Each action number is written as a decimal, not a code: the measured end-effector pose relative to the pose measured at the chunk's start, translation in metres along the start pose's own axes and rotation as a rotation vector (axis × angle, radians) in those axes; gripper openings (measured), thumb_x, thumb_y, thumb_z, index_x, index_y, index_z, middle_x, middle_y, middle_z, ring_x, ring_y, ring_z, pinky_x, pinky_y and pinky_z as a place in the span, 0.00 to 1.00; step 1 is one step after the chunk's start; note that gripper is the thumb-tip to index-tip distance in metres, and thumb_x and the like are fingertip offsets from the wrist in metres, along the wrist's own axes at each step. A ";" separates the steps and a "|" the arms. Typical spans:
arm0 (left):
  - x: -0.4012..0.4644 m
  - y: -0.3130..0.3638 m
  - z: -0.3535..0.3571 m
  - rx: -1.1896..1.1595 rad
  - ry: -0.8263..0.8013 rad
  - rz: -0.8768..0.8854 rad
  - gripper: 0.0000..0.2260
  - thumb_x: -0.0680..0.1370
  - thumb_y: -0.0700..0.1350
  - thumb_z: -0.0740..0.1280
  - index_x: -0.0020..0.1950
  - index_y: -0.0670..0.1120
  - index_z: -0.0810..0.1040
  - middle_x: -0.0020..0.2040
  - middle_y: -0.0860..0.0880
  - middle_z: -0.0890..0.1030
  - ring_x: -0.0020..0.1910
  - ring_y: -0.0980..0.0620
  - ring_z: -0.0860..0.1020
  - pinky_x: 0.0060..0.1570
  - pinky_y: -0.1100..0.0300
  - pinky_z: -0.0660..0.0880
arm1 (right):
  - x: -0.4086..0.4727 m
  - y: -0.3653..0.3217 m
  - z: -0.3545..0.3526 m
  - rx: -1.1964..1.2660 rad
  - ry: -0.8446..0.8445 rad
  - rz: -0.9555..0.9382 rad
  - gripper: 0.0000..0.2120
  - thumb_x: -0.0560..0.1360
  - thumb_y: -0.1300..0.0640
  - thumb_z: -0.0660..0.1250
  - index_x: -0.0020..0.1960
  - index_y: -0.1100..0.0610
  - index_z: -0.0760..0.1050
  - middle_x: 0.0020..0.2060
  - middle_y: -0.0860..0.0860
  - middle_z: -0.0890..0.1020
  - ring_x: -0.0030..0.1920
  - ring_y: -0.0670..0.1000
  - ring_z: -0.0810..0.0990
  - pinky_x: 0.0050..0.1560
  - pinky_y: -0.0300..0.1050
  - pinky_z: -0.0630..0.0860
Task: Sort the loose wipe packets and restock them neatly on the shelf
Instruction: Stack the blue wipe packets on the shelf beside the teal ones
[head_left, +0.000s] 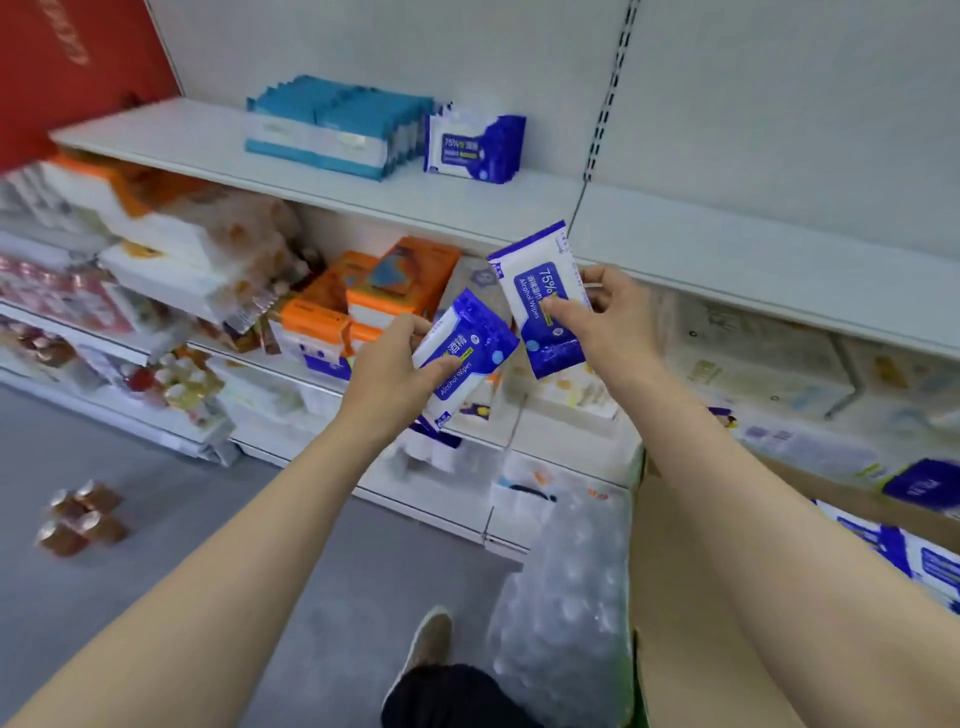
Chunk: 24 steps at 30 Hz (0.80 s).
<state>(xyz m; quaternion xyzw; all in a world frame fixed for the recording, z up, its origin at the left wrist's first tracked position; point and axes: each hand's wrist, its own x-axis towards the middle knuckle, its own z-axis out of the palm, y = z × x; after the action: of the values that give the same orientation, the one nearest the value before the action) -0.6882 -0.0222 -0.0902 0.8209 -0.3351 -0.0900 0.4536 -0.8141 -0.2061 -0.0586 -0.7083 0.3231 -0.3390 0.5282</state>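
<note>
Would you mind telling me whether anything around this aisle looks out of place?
Yes: a cluster of small brown packaged items lies on the grey floor at lower left, away from any shelf, as if dropped.

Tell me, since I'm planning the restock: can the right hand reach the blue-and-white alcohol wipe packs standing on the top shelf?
Probably yes: the right hand holds a wipe packet, with only open air up to the standing packs.

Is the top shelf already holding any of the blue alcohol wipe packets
Yes, blue alcohol wipe packets stand upright on the top shelf, right beside a row of teal packs.
</note>
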 end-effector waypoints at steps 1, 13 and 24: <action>0.018 -0.004 -0.010 0.029 0.005 0.018 0.15 0.74 0.52 0.73 0.55 0.49 0.72 0.46 0.56 0.79 0.38 0.62 0.77 0.30 0.72 0.69 | 0.014 -0.006 0.014 -0.008 0.002 -0.021 0.16 0.70 0.58 0.77 0.55 0.54 0.77 0.47 0.48 0.85 0.44 0.46 0.85 0.40 0.43 0.82; 0.259 -0.008 -0.082 0.152 -0.109 0.123 0.13 0.75 0.47 0.71 0.55 0.48 0.70 0.47 0.53 0.77 0.39 0.58 0.76 0.30 0.69 0.67 | 0.189 -0.069 0.120 -0.079 0.026 -0.066 0.17 0.69 0.57 0.78 0.54 0.53 0.76 0.46 0.48 0.85 0.41 0.46 0.85 0.38 0.43 0.82; 0.418 0.001 -0.046 0.379 -0.332 0.470 0.09 0.72 0.43 0.71 0.48 0.48 0.72 0.48 0.49 0.78 0.46 0.47 0.75 0.43 0.52 0.73 | 0.266 -0.078 0.103 -0.275 0.313 -0.065 0.12 0.70 0.57 0.77 0.49 0.51 0.75 0.43 0.47 0.84 0.42 0.47 0.84 0.35 0.38 0.79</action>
<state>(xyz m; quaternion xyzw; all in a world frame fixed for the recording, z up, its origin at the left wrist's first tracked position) -0.3508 -0.2551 0.0020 0.7650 -0.5952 -0.0515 0.2404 -0.5725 -0.3502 0.0322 -0.7224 0.4216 -0.4143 0.3587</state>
